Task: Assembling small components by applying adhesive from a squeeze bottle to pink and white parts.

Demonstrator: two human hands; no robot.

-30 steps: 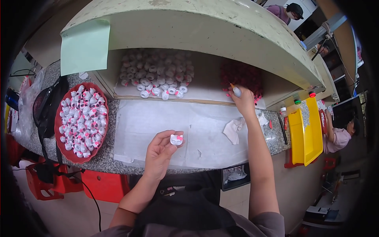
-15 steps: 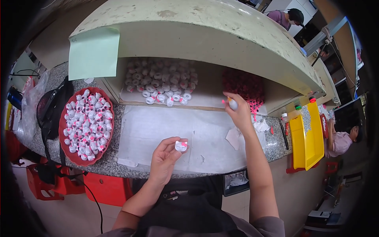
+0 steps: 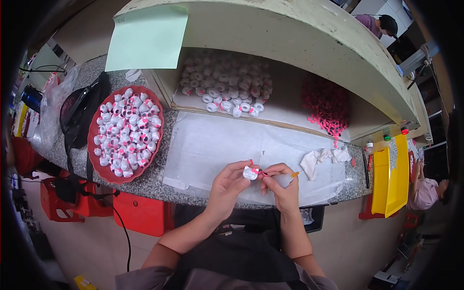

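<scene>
Over the near part of a white paper sheet (image 3: 208,140), my left hand (image 3: 226,188) pinches a small white cat-head figure (image 3: 250,173) with a pink bow. My right hand (image 3: 286,194) is close beside it, closed around a small whitish squeeze bottle (image 3: 284,181) whose orange tip points right. At the right fingertips is a small dark pink piece (image 3: 263,175), touching or nearly touching the figure; the fingers partly hide it. Behind, on the shelf, lie a heap of white figures (image 3: 227,84) and a heap of small pink pieces (image 3: 326,104).
A red scalloped bowl (image 3: 92,157) full of white-and-pink figures stands at left, near a black bag (image 3: 79,130). Crumpled white tissue (image 3: 311,164) lies on the sheet's right. Yellow bins (image 3: 397,179) stand at far right. A green paper (image 3: 147,41) hangs from the shelf. Other people work farther off.
My right hand has come from the pink heap down to my left hand, bringing the bottle and a pink piece. The view has shifted, so the bench appears farther right.
</scene>
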